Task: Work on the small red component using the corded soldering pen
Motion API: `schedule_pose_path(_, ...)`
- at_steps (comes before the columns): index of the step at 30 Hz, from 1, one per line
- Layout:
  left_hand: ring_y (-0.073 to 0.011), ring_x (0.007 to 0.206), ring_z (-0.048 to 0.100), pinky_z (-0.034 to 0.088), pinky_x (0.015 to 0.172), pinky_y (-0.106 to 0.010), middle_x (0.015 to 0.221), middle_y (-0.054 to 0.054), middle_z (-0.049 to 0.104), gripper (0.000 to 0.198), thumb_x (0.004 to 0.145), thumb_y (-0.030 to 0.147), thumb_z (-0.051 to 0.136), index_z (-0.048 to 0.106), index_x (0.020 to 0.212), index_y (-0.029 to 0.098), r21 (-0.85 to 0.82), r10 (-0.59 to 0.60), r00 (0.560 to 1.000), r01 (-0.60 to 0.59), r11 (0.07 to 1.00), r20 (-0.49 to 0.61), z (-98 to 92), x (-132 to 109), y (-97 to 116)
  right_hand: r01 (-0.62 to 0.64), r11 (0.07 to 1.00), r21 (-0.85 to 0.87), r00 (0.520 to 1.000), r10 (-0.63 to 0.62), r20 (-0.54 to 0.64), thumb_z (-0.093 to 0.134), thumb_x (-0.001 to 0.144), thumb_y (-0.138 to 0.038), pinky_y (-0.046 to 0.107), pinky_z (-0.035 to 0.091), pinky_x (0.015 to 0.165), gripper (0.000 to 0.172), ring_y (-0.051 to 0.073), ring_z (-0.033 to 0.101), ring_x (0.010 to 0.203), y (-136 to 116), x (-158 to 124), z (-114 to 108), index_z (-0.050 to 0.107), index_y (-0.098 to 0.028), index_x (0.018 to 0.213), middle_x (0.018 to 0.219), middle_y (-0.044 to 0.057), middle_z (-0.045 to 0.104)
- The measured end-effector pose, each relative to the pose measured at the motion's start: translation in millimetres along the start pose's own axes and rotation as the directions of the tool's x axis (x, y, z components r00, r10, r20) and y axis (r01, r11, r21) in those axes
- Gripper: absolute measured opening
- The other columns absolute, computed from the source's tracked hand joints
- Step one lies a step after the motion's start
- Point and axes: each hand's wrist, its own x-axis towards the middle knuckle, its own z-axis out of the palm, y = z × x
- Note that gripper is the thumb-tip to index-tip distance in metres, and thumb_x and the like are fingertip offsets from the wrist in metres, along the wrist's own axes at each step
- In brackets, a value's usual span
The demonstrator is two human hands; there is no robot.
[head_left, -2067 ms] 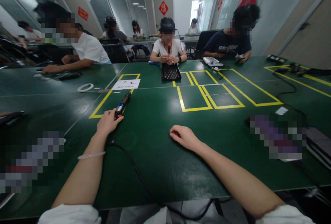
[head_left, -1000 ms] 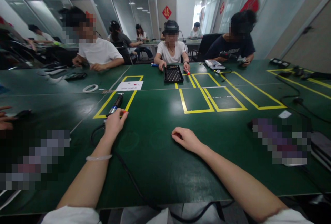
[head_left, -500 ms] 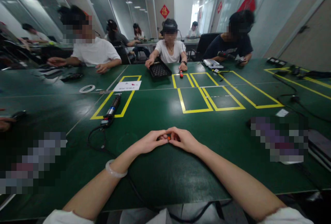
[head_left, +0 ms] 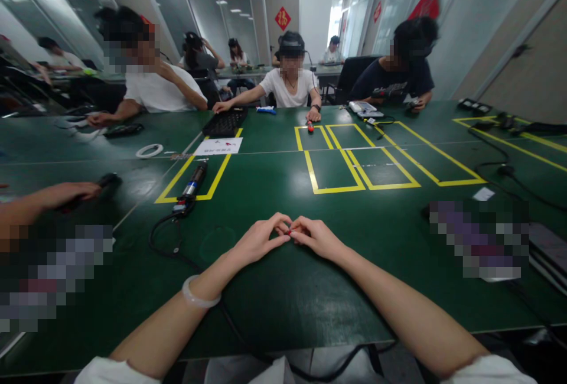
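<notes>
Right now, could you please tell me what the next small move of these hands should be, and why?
Probably settle the small red piece into the right hand alone: it shows only as a speck between the two hands, whose fingers crowd it, and a one-handed pinch might free the left hand.

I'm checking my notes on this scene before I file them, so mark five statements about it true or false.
1. A small red thing shows between the left hand and the right hand. True.
2. The cylindrical tool is in the left hand. False: it lies on the green table, apart from both hands.
3. A pale bangle is on the left wrist. True.
4. The black tray is right beside the right hand. False: it is across the table, under a co-worker's hand.
5. The white sheet lies between the tool and the tray. True.
</notes>
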Motion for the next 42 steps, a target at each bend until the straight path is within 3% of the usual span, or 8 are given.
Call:
schedule_pose_path(4,-0.0164,0.092,0.064,0.046,0.082,-0.027,0.097,-0.002,0.068,0.023,0.093,0.038,0.047,0.057,0.103,0.02,0.072,0.002,0.999,0.002,0.997,-0.046,1.6,0,2,-0.01,0.998,0.062,1.0,0.011,-0.012,0.055,0.092,-0.032,0.022,0.044,0.061,0.017,0.012,0.058,0.063,0,0,0,0.059,-0.016,0.093,0.07,0.0,0.063)
schedule_pose_path(14,-0.0159,0.09,0.064,0.047,0.082,-0.027,0.097,-0.002,0.067,0.022,0.091,0.037,0.052,0.057,0.105,0.021,0.153,0.045,0.997,-0.034,0.988,-0.068,3.4,-1,-3,-0.097,0.918,0.385,0.995,0.091,0.034,0.061,0.085,-0.045,0.026,0.048,0.065,0.03,0.012,0.059,0.064,11,3,5,0.056,-0.016,0.092,0.072,0.0,0.062)
schedule_pose_path(25,-0.0154,0.087,0.064,0.047,0.08,-0.026,0.093,-0.002,0.068,0.03,0.096,0.04,0.039,0.06,0.101,0.02,0.141,0.011,0.996,0.001,0.99,-0.083,-4.2,0,-7,-0.043,0.948,0.314,0.999,0.041,0.013,0.061,0.086,-0.034,0.023,0.043,0.061,0.021,0.011,0.057,0.063,10,2,4,0.053,-0.017,0.095,0.075,-0.001,0.061)
schedule_pose_path(29,-0.0159,0.09,0.064,0.046,0.084,-0.027,0.096,-0.003,0.068,0.034,0.098,0.04,0.033,0.059,0.106,0.02,0.18,-0.009,0.97,0.054,0.982,-0.241,-27.7,-1,-23,-0.065,0.958,0.278,0.997,0.074,-0.022,0.062,0.084,-0.032,0.022,0.042,0.059,0.02,0.01,0.054,0.061,7,3,2,0.054,-0.017,0.094,0.072,-0.002,0.058)
schedule_pose_path(32,-0.0199,0.101,0.061,0.044,0.091,-0.031,0.106,-0.006,0.066,0.036,0.096,0.042,0.034,0.059,0.108,0.019,0.343,-0.02,0.879,0.207,0.916,-0.477,-60.5,-8,-46,-0.077,0.969,0.233,0.995,0.091,-0.05,0.063,0.083,-0.03,0.021,0.04,0.058,0.018,0.01,0.051,0.06,6,3,1,0.055,-0.017,0.092,0.071,-0.003,0.055)
schedule_pose_path(36,-0.0288,0.117,0.051,0.038,0.101,-0.041,0.125,-0.013,0.056,0.042,0.093,0.043,0.036,0.055,0.118,0.015,0.444,-0.028,0.631,0.576,0.686,-0.775,-108.2,-30,-85,-0.087,0.979,0.182,0.994,0.098,-0.051,0.063,0.084,-0.031,0.021,0.04,0.058,0.018,0.01,0.05,0.061,5,3,2,0.055,-0.017,0.092,0.071,-0.003,0.055)
schedule_pose_path(39,-0.0398,0.121,0.046,0.04,0.095,-0.051,0.135,-0.021,0.047,0.06,0.087,0.052,0.045,0.045,0.132,0.012,0.385,-0.152,0.515,0.777,0.498,-0.843,-134.5,-52,-113,-0.083,0.985,0.154,0.995,0.091,-0.043,0.062,0.085,-0.031,0.021,0.04,0.058,0.018,0.01,0.05,0.062,6,3,2,0.055,-0.017,0.093,0.073,-0.002,0.056)
schedule_pose_path(42,-0.0448,0.116,0.049,0.044,0.087,-0.053,0.133,-0.024,0.048,0.076,0.081,0.062,0.049,0.04,0.137,0.012,0.324,-0.367,0.481,0.851,0.413,-0.796,-149.9,-68,-133,-0.076,0.988,0.136,0.996,0.082,-0.039,0.062,0.085,-0.03,0.021,0.041,0.059,0.017,0.01,0.051,0.063,6,2,2,0.055,-0.017,0.094,0.073,-0.002,0.056)
